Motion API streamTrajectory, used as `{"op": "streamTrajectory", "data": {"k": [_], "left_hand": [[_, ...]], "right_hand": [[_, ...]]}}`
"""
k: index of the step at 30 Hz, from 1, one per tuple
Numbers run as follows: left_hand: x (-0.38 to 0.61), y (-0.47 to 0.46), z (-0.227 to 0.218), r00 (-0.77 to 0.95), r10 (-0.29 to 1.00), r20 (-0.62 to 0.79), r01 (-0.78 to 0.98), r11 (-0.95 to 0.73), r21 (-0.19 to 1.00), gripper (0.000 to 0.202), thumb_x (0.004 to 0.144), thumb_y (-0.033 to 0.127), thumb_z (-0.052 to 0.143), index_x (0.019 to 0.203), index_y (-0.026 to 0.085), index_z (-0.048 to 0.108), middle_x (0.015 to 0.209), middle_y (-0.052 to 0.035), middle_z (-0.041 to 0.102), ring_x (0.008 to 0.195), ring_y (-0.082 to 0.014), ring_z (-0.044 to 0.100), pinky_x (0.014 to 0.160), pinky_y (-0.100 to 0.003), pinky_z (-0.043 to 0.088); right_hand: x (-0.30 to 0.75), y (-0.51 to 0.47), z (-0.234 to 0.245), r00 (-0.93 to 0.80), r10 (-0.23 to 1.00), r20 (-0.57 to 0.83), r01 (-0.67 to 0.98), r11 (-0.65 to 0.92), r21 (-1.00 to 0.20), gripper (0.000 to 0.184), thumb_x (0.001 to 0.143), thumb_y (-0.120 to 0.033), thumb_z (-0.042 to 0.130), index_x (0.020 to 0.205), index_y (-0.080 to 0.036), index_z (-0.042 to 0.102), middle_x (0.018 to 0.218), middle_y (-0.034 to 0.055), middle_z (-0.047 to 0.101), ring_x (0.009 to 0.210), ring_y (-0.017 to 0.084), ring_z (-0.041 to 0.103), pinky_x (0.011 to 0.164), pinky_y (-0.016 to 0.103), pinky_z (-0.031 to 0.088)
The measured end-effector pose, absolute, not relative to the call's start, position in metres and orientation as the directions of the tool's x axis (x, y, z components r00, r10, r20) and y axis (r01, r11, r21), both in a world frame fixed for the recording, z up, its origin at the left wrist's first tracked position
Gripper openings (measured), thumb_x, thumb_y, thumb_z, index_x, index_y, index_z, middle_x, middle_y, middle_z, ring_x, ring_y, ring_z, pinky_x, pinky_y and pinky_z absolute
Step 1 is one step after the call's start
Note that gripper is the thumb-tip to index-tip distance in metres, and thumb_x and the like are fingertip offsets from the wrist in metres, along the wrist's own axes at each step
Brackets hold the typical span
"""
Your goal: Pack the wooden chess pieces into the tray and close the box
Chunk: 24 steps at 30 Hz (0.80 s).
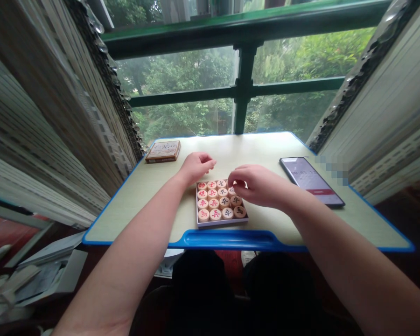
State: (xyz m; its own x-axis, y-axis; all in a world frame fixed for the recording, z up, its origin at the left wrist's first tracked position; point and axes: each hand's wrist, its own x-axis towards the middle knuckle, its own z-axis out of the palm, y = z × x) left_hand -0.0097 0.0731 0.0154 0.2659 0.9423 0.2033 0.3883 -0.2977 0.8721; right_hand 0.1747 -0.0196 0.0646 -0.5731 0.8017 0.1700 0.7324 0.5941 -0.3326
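Observation:
A shallow white box holds Chinese chess pieces in rows, red characters to the left and black ones to the right. My right hand hovers over the box's far right corner with its fingers curled down at the pieces there. It covers part of that corner, and whatever its fingertips grip is hidden. Just beyond the far left corner of the box is my left hand. Its fingers are bent in toward the thumb, and I cannot make out anything between them.
A blue-edged table carries everything. At its far left lies a brown flat box lid; to the right, a phone shows a running timer. Curtains flank both sides, and a green-framed window stands behind.

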Motion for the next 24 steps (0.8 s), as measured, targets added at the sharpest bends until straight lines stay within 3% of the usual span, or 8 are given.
{"op": "streamTrajectory", "data": {"k": [3,5,9,11,16,24], "left_hand": [[-0.01,0.074,0.015,0.277,0.945,0.177,0.382,-0.277,0.882,0.021,0.068,0.034,0.063,0.066,0.014,0.062,0.061,-0.0019,0.061,0.051,-0.0094,0.052,0.052,-0.023,0.041],[-0.011,0.073,0.015,0.282,0.946,0.158,0.381,-0.261,0.887,0.022,0.068,0.035,0.064,0.066,0.014,0.062,0.061,-0.0022,0.062,0.049,-0.0091,0.051,0.05,-0.023,0.04],[-0.014,0.075,0.016,0.241,0.96,0.145,0.386,-0.232,0.893,0.023,0.066,0.037,0.065,0.065,0.014,0.062,0.06,-0.0025,0.062,0.042,-0.0069,0.043,0.042,-0.022,0.033],[-0.017,0.077,0.014,0.216,0.966,0.14,0.378,-0.215,0.9,0.024,0.066,0.037,0.065,0.065,0.013,0.062,0.059,-0.0022,0.062,0.04,-0.006,0.04,0.04,-0.021,0.031],[-0.02,0.082,0.008,0.196,0.974,0.11,0.409,-0.183,0.894,0.022,0.067,0.035,0.062,0.067,0.013,0.063,0.06,-0.0015,0.063,0.04,-0.0059,0.041,0.04,-0.02,0.031],[-0.018,0.084,0.008,0.21,0.971,0.118,0.419,-0.198,0.886,0.023,0.067,0.036,0.063,0.067,0.013,0.062,0.059,-0.0015,0.063,0.04,-0.0058,0.042,0.041,-0.02,0.031]], "right_hand": [[0.18,-0.01,0.059,-0.456,0.854,0.249,0.805,0.515,-0.293,0.027,0.078,-0.014,0.049,0.099,-0.016,0.065,0.09,0.0089,0.064,0.082,0.02,0.058,0.074,0.031,0.043],[0.184,-0.008,0.055,-0.478,0.854,0.206,0.794,0.521,-0.313,0.037,0.078,-0.024,0.056,0.114,-0.017,0.06,0.107,0.0117,0.06,0.1,0.024,0.056,0.084,0.035,0.043],[0.188,-0.009,0.047,-0.562,0.827,-0.024,0.759,0.504,-0.411,0.11,0.052,-0.053,0.077,0.145,-0.023,0.026,0.145,0.0161,0.03,0.133,0.035,0.029,0.102,0.046,0.034],[0.188,-0.011,0.043,-0.602,0.794,-0.081,0.733,0.51,-0.451,0.127,0.045,-0.057,0.079,0.148,-0.024,0.013,0.149,0.0165,0.021,0.136,0.036,0.023,0.106,0.047,0.029],[0.184,-0.013,0.043,-0.649,0.753,-0.107,0.7,0.537,-0.472,0.13,0.047,-0.049,0.081,0.149,-0.022,0.005,0.147,0.0163,0.026,0.134,0.033,0.029,0.108,0.044,0.028],[0.181,-0.015,0.045,-0.658,0.749,-0.073,0.699,0.573,-0.428,0.118,0.048,-0.041,0.079,0.147,-0.023,0.017,0.139,0.0129,0.035,0.129,0.032,0.035,0.105,0.042,0.034]]}}
